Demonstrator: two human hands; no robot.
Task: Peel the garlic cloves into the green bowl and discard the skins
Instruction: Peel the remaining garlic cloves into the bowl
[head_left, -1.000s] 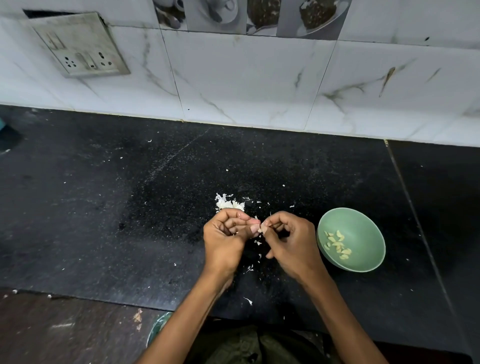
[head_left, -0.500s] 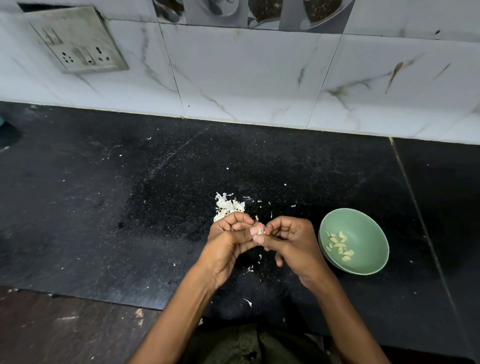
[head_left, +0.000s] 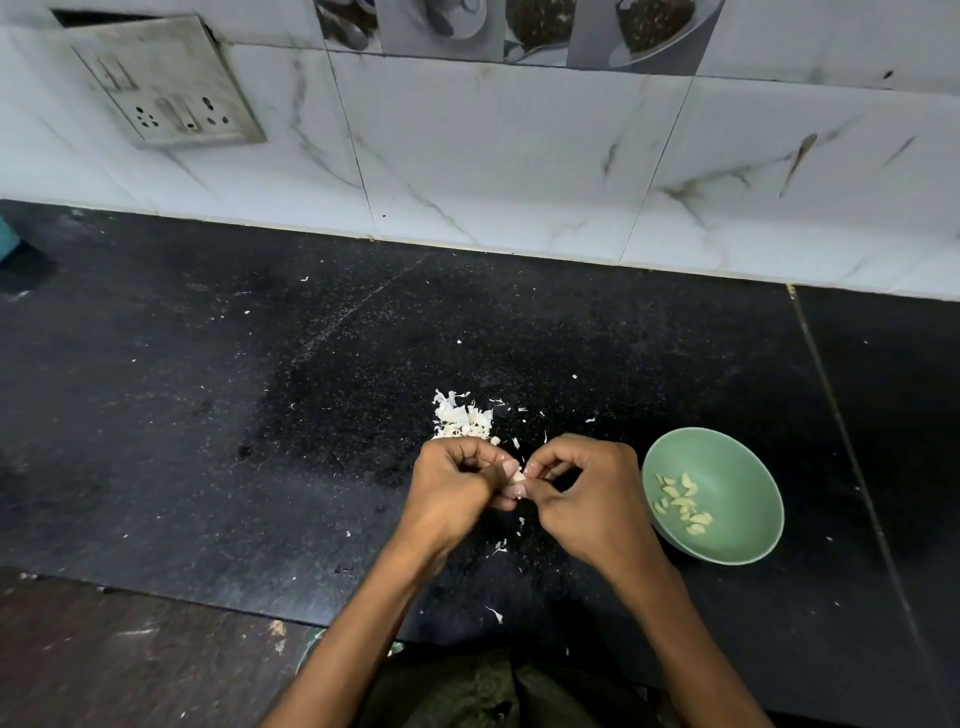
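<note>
My left hand (head_left: 457, 483) and my right hand (head_left: 587, 493) meet fingertip to fingertip over the black counter (head_left: 260, 415), both pinching one small pale garlic clove (head_left: 518, 477) that is mostly hidden by the fingers. Right of my right hand stands the green bowl (head_left: 748, 478), with several peeled cloves (head_left: 680, 501) lying inside. A heap of white garlic skins (head_left: 462, 418) lies just beyond my left hand, and loose flakes are scattered around and below the hands.
A white marble-tiled wall (head_left: 519, 156) with a socket plate (head_left: 166, 83) backs the counter. The counter's front edge runs along the lower left above a brown floor (head_left: 104, 649). A teal object (head_left: 6, 239) shows at the far left edge.
Both hands keep working the same clove with small finger shifts. The bowl and the skin heap have not moved on the counter.
</note>
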